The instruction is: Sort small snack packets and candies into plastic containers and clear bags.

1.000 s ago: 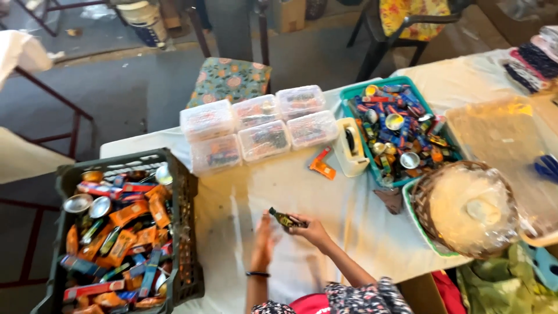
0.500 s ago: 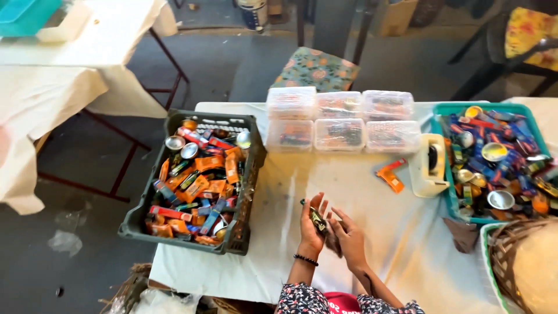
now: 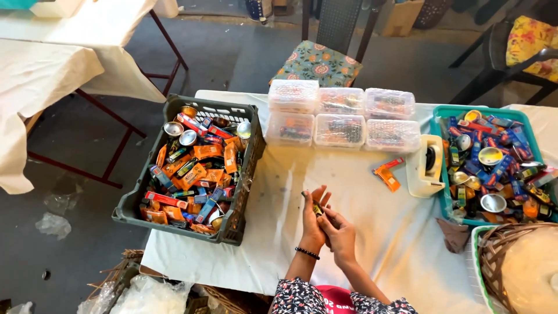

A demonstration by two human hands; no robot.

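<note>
My left hand (image 3: 311,221) is raised palm-in above the white tablecloth (image 3: 360,197), with a small dark bottle (image 3: 317,208) lying against its fingers. My right hand (image 3: 338,234) presses against the left from the right, its fingers on the same small bottle. A dark bead bracelet circles my left wrist. Both hands hover over the table's near middle, between the dark crate (image 3: 238,192) and the teal tray (image 3: 444,197).
The dark plastic crate holds orange and blue packets and small metal bowls. Several clear lidded boxes (image 3: 340,119) sit at the back. A white tape dispenser (image 3: 427,166), orange packets (image 3: 388,174), a wicker basket (image 3: 494,261) and a cushioned chair (image 3: 317,61) are around.
The view swung left, then steadied. The small bottle went from my right fingers into my raised left palm, and my right hand closed in against the left.
</note>
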